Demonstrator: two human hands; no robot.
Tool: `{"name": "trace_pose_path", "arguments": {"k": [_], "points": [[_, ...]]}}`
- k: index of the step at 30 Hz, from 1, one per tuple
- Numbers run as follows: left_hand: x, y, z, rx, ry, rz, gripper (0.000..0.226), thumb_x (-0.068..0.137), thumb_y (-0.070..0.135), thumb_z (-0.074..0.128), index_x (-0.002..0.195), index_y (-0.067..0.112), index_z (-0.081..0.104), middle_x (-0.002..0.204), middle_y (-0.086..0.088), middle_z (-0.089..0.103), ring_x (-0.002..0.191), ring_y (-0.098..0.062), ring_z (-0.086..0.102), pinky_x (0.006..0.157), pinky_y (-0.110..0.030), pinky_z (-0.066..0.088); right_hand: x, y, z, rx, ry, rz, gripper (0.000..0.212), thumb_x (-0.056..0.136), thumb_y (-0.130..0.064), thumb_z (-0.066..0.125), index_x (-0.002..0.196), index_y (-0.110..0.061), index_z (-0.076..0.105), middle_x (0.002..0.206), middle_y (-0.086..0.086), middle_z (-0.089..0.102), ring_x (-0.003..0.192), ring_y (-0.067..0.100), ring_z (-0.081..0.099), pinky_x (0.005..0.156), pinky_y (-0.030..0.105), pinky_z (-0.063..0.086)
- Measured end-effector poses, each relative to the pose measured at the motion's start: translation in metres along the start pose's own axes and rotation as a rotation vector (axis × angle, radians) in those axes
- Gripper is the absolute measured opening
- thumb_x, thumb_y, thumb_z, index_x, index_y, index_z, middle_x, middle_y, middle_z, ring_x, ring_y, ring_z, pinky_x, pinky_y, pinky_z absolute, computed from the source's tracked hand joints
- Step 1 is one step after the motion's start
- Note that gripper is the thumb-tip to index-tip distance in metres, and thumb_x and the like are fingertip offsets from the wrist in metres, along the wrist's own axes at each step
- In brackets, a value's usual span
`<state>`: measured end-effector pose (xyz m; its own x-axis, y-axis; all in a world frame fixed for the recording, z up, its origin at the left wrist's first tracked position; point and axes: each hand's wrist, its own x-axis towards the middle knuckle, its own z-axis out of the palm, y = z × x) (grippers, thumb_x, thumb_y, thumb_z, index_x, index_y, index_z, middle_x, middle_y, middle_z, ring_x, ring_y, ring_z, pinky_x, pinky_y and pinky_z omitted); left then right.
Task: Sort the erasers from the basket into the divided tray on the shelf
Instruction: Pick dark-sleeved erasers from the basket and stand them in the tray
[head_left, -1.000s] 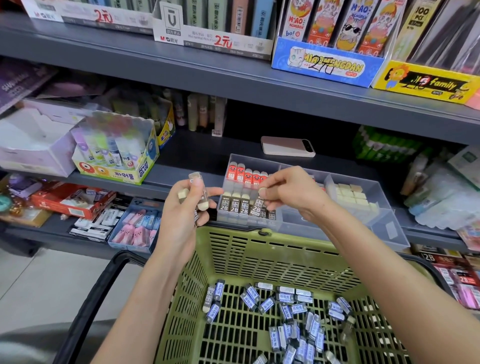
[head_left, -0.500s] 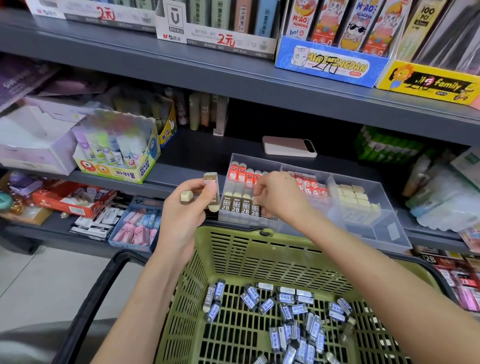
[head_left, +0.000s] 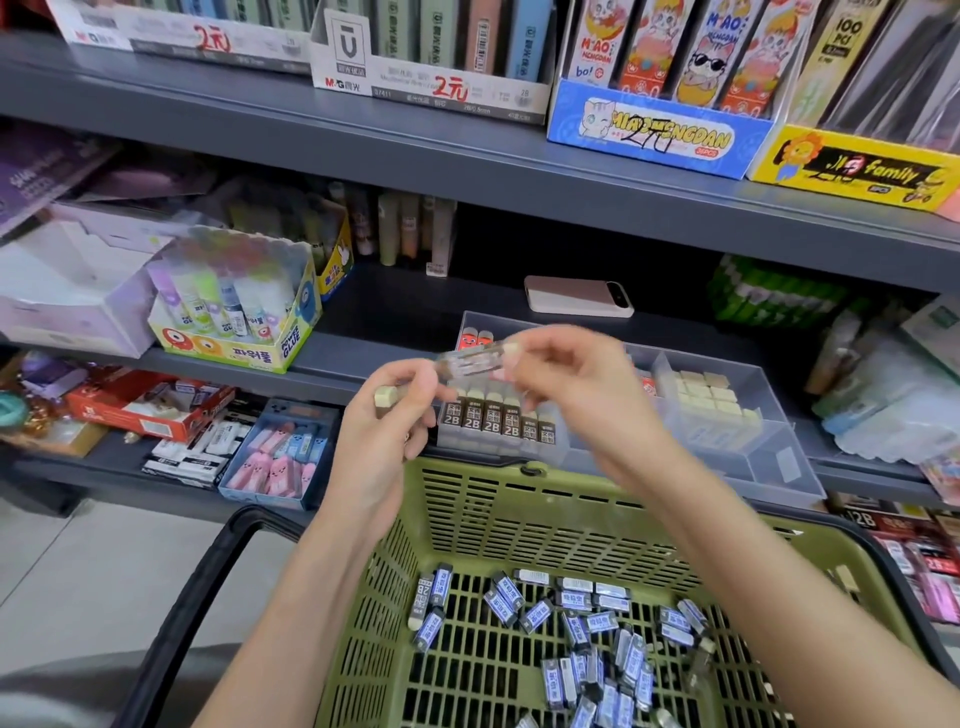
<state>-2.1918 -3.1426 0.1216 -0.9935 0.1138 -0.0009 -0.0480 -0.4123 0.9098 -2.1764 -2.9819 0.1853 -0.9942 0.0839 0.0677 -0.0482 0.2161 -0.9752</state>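
- Here, in the middle of the frame, we see both hands raised above the far rim of the green basket (head_left: 519, 499), in front of the divided tray (head_left: 753, 457).
- The right hand (head_left: 571, 395) pinches a wrapped eraser (head_left: 475, 362) at its right end with curled fingertips. The eraser lies nearly level and is smeared by motion blur, so we cannot read its label.
- The left hand (head_left: 379, 441) has its fingers curled around a beige eraser (head_left: 387, 399), whose pale end sticks out to the left of the fist. The left end of the wrapped eraser reaches this hand's fingertips, but we cannot tell whether they grip it.
- The clear divided tray sits on the grey shelf (head_left: 395, 312), just beyond the basket.
- Its front left compartment holds a row of brown 2B erasers (head_left: 491, 421) standing upright. Behind them, at the upper left of the tray, we make out red erasers (head_left: 475, 338). A compartment to the right holds plain cream erasers (head_left: 701, 395).
- In the lower part of the frame, loose blue-sleeved erasers (head_left: 582, 618) lie scattered on the basket floor.
- On the shelf behind the tray lies a pink phone (head_left: 576, 297), and at the left of the frame stands a box of glue sticks (head_left: 234, 322).
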Motion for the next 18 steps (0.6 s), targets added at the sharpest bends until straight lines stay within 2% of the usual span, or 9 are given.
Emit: {"name": "trace_pose_path", "arguments": {"k": [2,4,6,8,10,12,14,18], "points": [[0.001,0.0,0.0,-0.047,0.024,-0.038,0.037,0.081,0.043,0.055,0.104,0.014,0.062,0.075,-0.004,0.066,0.062,-0.008,0.049,0.048,-0.017,0.034,0.01,0.0,-0.023,-0.023,0.088,-0.023,0.015,0.085,-0.004,0.064,0.077,-0.016,0.067,0.073,-0.001,0.065,0.063,0.008,0.055,0.059,0.021,0.048],[0.003,-0.001,0.0,-0.173,0.078,-0.097,0.038,0.091,0.038,0.045,0.111,0.009,0.059,0.075,-0.007,0.061,0.064,-0.011,0.048,0.054,-0.019,0.039,0.017,0.004,-0.04,-0.191,0.12,-0.023,0.013,0.085,-0.005,0.064,0.076,-0.015,0.067,0.073,-0.001,0.064,0.065,0.011,0.054,0.064,0.024,0.046],[0.005,-0.002,-0.001,-0.264,0.124,-0.119,0.032,0.098,0.024,0.036,0.114,0.006,0.058,0.074,-0.006,0.055,0.067,-0.013,0.046,0.062,-0.024,0.038,0.023,0.013,-0.045,-0.373,0.085,0.01,0.003,0.083,-0.007,0.067,0.082,-0.01,0.068,0.071,-0.001,0.063,0.062,0.009,0.052,0.065,0.026,0.046],[0.005,-0.002,0.0,-0.305,0.141,-0.121,0.036,0.096,0.017,0.029,0.116,0.006,0.057,0.072,-0.003,0.05,0.067,-0.012,0.044,0.066,-0.026,0.035,0.026,0.023,-0.043,-0.482,0.035,0.065,0.015,0.079,-0.01,0.073,0.091,-0.006,0.066,0.07,0.002,0.064,0.062,0.009,0.054,0.068,0.028,0.047],[0.005,-0.003,0.0,-0.328,0.154,-0.122,0.039,0.094,0.015,0.025,0.117,0.005,0.056,0.071,-0.002,0.047,0.067,-0.012,0.041,0.067,-0.027,0.033,0.027,0.031,-0.037,-0.526,-0.006,0.115,0.017,0.075,-0.014,0.077,0.086,-0.012,0.063,0.072,0.006,0.068,0.072,0.015,0.064,0.076,0.031,0.049],[0.005,-0.003,0.0,-0.327,0.173,-0.122,0.039,0.095,0.013,0.024,0.117,0.005,0.056,0.073,-0.001,0.044,0.068,-0.011,0.039,0.067,-0.027,0.032,0.027,0.037,-0.033,-0.516,-0.01,0.144,0.017,0.074,-0.015,0.078,0.074,-0.019,0.062,0.071,0.004,0.068,0.077,0.02,0.067,0.079,0.033,0.05],[0.006,-0.004,-0.001,-0.29,0.185,-0.117,0.036,0.097,0.012,0.027,0.116,0.005,0.057,0.074,0.0,0.043,0.07,-0.011,0.039,0.07,-0.026,0.034,0.026,0.043,-0.03,-0.49,-0.004,0.167,0.018,0.073,-0.015,0.078,0.067,-0.021,0.063,0.064,-0.002,0.065,0.069,0.016,0.064,0.079,0.034,0.051],[0.005,-0.005,-0.002,-0.157,0.171,-0.088,0.024,0.099,0.01,0.041,0.103,0.011,0.065,0.08,0.002,0.056,0.072,-0.007,0.051,0.076,-0.024,0.041,0.024,0.051,-0.027,-0.566,0.056,0.119,0.016,0.076,-0.022,0.076,0.065,-0.025,0.065,0.063,-0.012,0.062,0.066,0.008,0.058,0.07,0.026,0.046]]}}
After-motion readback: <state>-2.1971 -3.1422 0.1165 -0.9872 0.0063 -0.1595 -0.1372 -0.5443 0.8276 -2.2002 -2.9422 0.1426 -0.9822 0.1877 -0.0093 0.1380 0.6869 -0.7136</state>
